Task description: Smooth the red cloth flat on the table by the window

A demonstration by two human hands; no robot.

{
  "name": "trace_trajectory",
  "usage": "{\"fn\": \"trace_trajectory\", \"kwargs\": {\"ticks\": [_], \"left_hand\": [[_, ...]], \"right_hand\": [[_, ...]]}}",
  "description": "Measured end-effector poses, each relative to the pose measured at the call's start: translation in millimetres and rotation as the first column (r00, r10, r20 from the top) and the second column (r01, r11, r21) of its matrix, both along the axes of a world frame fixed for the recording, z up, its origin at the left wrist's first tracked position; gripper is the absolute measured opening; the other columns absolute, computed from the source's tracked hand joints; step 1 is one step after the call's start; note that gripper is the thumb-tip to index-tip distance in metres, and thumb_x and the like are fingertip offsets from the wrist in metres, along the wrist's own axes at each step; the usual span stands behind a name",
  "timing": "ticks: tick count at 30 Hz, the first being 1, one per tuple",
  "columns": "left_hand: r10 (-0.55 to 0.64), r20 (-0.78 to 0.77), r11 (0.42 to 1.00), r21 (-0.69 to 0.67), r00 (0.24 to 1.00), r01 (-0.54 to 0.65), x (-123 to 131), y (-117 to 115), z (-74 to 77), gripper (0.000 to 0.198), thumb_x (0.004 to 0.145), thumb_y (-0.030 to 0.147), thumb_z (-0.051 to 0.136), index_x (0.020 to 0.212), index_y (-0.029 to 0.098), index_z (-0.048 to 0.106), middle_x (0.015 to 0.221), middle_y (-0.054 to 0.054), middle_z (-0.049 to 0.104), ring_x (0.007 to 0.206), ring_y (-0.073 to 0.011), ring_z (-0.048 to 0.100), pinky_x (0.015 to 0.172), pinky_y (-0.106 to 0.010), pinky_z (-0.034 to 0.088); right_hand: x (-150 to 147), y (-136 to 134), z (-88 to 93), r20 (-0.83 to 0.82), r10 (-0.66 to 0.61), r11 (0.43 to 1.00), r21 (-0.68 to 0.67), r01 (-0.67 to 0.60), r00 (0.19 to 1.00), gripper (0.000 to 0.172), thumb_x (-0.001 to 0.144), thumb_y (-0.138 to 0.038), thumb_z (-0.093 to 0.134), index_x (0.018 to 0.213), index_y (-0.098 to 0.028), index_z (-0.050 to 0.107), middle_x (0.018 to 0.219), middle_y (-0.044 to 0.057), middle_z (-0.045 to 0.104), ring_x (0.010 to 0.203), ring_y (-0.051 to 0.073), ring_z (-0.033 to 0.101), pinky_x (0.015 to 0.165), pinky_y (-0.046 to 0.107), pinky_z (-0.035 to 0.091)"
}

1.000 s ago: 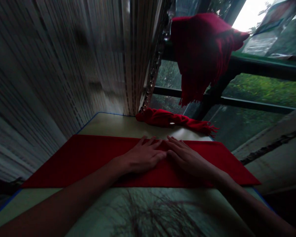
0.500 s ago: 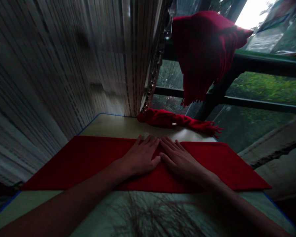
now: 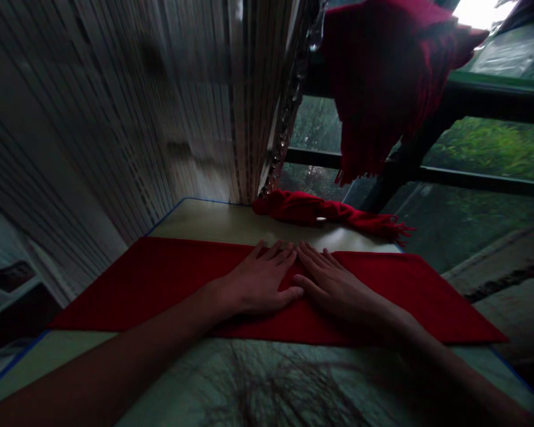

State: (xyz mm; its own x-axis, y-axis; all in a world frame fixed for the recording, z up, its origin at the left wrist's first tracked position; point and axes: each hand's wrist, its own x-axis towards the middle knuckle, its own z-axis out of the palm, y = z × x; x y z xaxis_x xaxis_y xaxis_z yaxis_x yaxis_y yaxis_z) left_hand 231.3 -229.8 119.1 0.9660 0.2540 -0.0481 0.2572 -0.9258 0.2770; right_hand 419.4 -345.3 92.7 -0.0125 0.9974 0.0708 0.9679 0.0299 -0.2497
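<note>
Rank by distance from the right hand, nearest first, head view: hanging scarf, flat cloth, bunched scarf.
From the right hand:
1. flat cloth: directly under it, touching
2. bunched scarf: just beyond the cloth's far edge
3. hanging scarf: high up, upper right

Room: dim interior, home or small workroom, cannot tell which
Striped, curtain-like surface (image 3: pixel 160 112): eleven o'clock
Window (image 3: pixel 463 207): two o'clock, greenery (image 3: pixel 493 145) outside
Fringed red cloth (image 3: pixel 378 89): hung before the window, one o'clock
Bench (image 3: pixel 204 219): pale, blue-edged, six o'clock
</note>
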Motion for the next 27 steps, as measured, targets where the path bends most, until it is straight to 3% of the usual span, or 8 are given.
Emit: {"fn": "trace_trajectory", "kwargs": {"ticks": [4,9,11,13,16,19,23,27], "left_hand": [[-0.010,-0.001,1.000,-0.019,1.000,0.010,-2.7,0.9,-0.6,0.104,0.095,0.080,0.041,0.167,0.010,0.013,0.172,-0.014,0.008,0.161,-0.0315,0.003,0.129,-0.054,0.000],[-0.041,0.029,0.998,-0.043,0.999,0.042,-4.6,6.6,-3.3,0.133,0.074,0.096,0.053,0.167,0.010,0.012,0.172,-0.017,0.007,0.160,-0.0366,0.003,0.129,-0.056,0.000],[-0.047,0.034,0.998,-0.050,0.998,0.048,-4.8,7.6,-3.5,0.135,0.072,0.097,0.055,0.167,0.011,0.012,0.171,-0.018,0.007,0.160,-0.0381,0.004,0.128,-0.058,0.002],[-0.046,0.054,0.997,-0.051,0.997,0.049,-4.8,7.6,-4.0,0.125,0.078,0.094,0.051,0.167,0.014,0.015,0.171,-0.018,0.010,0.160,-0.0387,0.005,0.127,-0.061,0.004],[-0.027,0.091,0.999,-0.042,0.995,0.031,-4.5,7.1,-6.3,0.086,0.098,0.080,0.036,0.165,0.026,0.028,0.171,-0.012,0.018,0.160,-0.0380,0.006,0.124,-0.068,0.004],[-0.014,0.111,1.000,-0.003,0.994,0.015,-4.7,5.3,-7.8,0.058,0.108,0.063,0.033,0.159,0.036,0.040,0.171,-0.007,0.021,0.160,-0.0381,0.007,0.122,-0.072,0.002],[-0.116,0.083,0.993,0.030,0.990,0.114,-6.6,-5.6,-2.7,0.061,0.107,0.056,0.043,0.162,0.033,0.035,0.171,-0.008,0.017,0.160,-0.0368,0.005,0.124,-0.069,0.001],[-0.255,0.056,0.962,-0.085,0.965,0.259,-9.9,-20.0,5.7,0.063,0.106,0.050,0.048,0.163,0.028,0.032,0.170,-0.009,0.018,0.159,-0.0353,0.010,0.126,-0.067,0.004]], "right_hand": [[2.8,-6.2,13.7,-0.025,0.056,0.996,-0.075,-0.058,0.998,0.086,0.103,-0.067,0.039,0.166,-0.012,0.019,0.171,0.017,0.013,0.159,0.029,0.009,0.129,0.054,0.012],[4.9,-9.5,31.3,-0.094,0.101,0.973,-0.200,-0.119,0.990,0.117,0.085,-0.077,0.064,0.167,-0.012,0.011,0.172,0.018,0.004,0.159,0.033,0.003,0.130,0.053,0.007],[8.1,-9.6,32.2,-0.119,0.110,0.973,-0.190,-0.131,0.987,0.119,0.082,-0.077,0.067,0.167,-0.016,0.010,0.172,0.017,0.003,0.159,0.033,0.003,0.130,0.054,0.006],[13.3,-10.1,29.5,-0.133,0.093,0.984,-0.139,-0.112,0.987,0.105,0.090,-0.073,0.061,0.168,-0.022,0.013,0.173,0.013,0.006,0.159,0.032,0.004,0.129,0.055,0.007],[22.5,-11.3,22.8,-0.117,0.034,0.997,-0.071,-0.043,0.993,0.074,0.105,-0.062,0.039,0.167,-0.027,0.021,0.173,0.009,0.011,0.159,0.029,0.005,0.129,0.057,0.004],[30.7,-11.5,17.6,-0.098,0.006,0.997,-0.075,-0.013,0.995,0.068,0.108,-0.060,0.033,0.166,-0.026,0.026,0.172,0.011,0.013,0.159,0.030,0.007,0.128,0.059,0.005],[39.5,-9.2,17.2,-0.099,-0.009,0.996,-0.086,0.000,0.995,0.065,0.109,-0.059,0.029,0.165,-0.026,0.030,0.171,0.011,0.020,0.158,0.029,0.011,0.128,0.059,0.008],[46.1,-6.7,20.3,-0.110,-0.021,0.997,-0.081,0.013,0.994,0.065,0.109,-0.058,0.026,0.163,-0.022,0.036,0.169,0.011,0.027,0.158,0.027,0.016,0.128,0.055,0.013]]}}
